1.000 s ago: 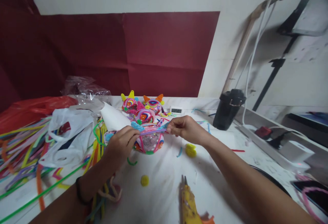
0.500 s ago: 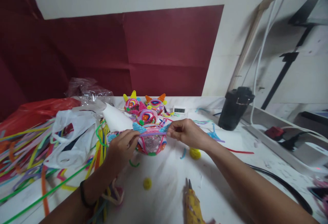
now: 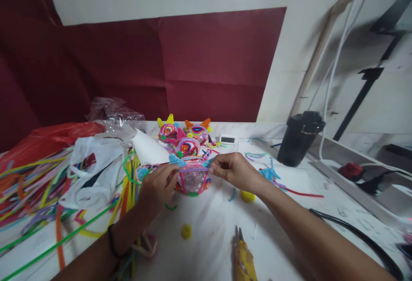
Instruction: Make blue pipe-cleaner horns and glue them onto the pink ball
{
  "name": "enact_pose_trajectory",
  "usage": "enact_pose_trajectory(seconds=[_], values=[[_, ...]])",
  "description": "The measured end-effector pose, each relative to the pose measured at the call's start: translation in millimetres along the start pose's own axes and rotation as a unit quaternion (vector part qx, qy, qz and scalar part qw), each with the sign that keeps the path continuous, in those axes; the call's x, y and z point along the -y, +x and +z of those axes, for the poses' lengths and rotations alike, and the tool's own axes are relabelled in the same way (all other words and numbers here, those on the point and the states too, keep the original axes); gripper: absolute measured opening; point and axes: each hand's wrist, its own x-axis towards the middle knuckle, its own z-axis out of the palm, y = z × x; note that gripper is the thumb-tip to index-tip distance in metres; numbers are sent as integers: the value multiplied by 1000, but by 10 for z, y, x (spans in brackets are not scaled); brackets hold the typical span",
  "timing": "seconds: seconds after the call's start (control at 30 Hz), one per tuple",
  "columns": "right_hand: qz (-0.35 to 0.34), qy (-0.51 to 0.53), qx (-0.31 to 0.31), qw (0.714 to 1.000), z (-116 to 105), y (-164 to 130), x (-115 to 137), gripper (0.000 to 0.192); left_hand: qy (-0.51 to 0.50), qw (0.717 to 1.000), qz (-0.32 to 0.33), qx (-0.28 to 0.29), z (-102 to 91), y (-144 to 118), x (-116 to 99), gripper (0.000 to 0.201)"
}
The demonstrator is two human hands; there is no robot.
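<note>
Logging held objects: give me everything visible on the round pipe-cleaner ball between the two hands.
The pipe-cleaner ball is a roundish, clear-looking shell wrapped in fuzzy pink, red, purple and green pipe-cleaner strands, with light blue pieces along its top. It sits low over the white table, in front of three similar finished pieces. The left hand grips its left side; the right hand pinches a strand at its upper right. Whether it rests on the table cannot be told.
</note>
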Motion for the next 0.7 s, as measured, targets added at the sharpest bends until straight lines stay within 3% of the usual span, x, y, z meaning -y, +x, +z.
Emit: enact_pose_trajectory(seconds=[0.33, 0.47, 0.57, 0.7], values=[[-5, 0, 3, 1000, -69, -7, -29, 20, -13, 995, -92, 30, -117, -29, 13, 14], [-6, 23, 2, 1000, -162, -12, -54, 23, -52, 980, -189, 32, -135, -22, 58, 14], [3, 30, 5, 1000, -232, -16, -74, 23, -109, 955, -268, 62, -89, -32, 110, 28], [11, 29, 6, 1000, -299, -28, -83, 24, -224, 922, -299, 105, 10, -82, 172, 53]])
